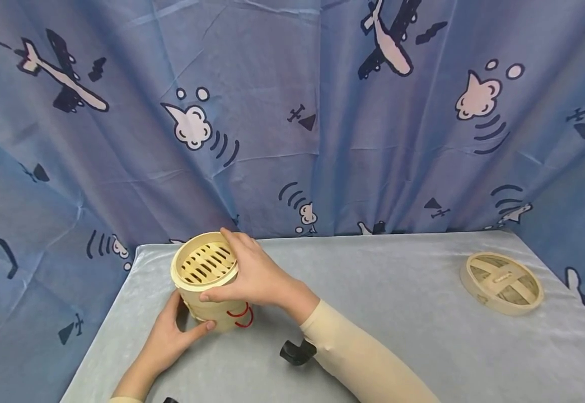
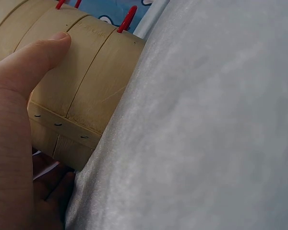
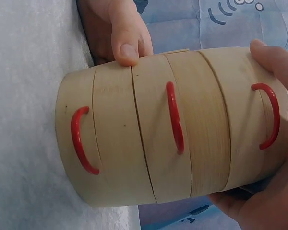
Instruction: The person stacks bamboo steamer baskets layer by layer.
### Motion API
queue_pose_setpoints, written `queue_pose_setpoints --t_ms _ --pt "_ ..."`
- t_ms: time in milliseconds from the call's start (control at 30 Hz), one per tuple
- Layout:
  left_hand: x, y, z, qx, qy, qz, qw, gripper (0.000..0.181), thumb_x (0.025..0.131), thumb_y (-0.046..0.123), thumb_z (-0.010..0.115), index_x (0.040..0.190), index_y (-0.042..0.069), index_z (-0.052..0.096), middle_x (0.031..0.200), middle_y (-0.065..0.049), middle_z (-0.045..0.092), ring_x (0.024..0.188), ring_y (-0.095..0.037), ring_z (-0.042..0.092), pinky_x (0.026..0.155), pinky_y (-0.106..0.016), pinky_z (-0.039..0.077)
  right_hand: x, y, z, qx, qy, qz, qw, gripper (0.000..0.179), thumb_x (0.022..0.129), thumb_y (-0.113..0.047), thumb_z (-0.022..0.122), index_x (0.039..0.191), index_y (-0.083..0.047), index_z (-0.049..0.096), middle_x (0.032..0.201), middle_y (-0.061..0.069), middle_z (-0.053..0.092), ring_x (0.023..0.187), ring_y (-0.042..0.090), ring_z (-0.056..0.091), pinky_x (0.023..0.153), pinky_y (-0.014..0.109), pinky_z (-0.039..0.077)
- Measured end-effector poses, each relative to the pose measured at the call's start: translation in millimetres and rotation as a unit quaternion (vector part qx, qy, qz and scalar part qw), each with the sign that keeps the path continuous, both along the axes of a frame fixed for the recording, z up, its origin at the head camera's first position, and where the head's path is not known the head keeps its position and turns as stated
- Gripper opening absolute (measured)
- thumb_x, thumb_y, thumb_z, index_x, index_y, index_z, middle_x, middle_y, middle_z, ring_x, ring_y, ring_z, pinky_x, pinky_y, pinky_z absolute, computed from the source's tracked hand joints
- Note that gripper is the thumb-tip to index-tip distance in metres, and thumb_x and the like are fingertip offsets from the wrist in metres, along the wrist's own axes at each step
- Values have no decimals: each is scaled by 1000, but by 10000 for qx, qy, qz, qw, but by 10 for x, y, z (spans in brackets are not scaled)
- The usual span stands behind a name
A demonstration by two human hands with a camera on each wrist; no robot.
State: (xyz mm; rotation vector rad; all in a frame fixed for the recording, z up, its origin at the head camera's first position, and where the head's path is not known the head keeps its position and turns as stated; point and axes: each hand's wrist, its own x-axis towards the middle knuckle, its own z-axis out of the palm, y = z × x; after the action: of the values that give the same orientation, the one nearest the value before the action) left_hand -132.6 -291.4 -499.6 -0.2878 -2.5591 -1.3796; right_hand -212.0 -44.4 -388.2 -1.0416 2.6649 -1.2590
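Note:
A stack of three round bamboo steamer baskets stands at the left of the table, with red loop handles on their sides. The top basket [image 1: 177, 273] is lidless and shows its slatted floor. My right hand [image 1: 259, 274] grips it from the right, thumb on the near side and fingers over the far rim. Lower down, my left hand [image 1: 166, 341] holds the stack from the left. In the right wrist view its thumb presses near the seam between the bottom basket [image 3: 117, 134] and the middle basket [image 3: 204, 129]. Some left fingers are hidden behind the stack.
A round bamboo lid [image 1: 501, 282] with a crossed top lies at the right of the table. Pale grey cloth [image 1: 373, 280] covers the table. Behind it hangs a blue curtain [image 1: 282, 112] printed with aeroplanes. A black wrist mount [image 1: 298, 352] sits under the right wrist.

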Motion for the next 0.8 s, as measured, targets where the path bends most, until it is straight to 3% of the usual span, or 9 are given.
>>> queue_pose_setpoints --t_ms 333,567,800 --pt "13 13 -26 108 111 -47 9999 92 84 19 95 161 17 45 159 -11 55 144 2 43 115 -6 26 -21 27 -18 -71 17 132 9999 135 73 -66 96 174 -12 24 168 10 41 153 24 40 124 46 41" --pt "49 37 -25 120 179 -28 9998 90 83 17 95 159 14 47 157 -12 56 141 7 43 114 -5 28 -23 36 -55 -97 -8 209 9997 137 74 -66 95 176 -15 18 170 11 39 154 24 39 125 48 40" --pt "43 46 -27 15 218 23 9998 90 82 17 95 158 12 47 157 -14 56 140 9 42 113 -5 28 -45 95 -49 -171 81 356 9992 128 84 -66 87 176 -17 13 174 12 32 157 24 36 127 49 37"
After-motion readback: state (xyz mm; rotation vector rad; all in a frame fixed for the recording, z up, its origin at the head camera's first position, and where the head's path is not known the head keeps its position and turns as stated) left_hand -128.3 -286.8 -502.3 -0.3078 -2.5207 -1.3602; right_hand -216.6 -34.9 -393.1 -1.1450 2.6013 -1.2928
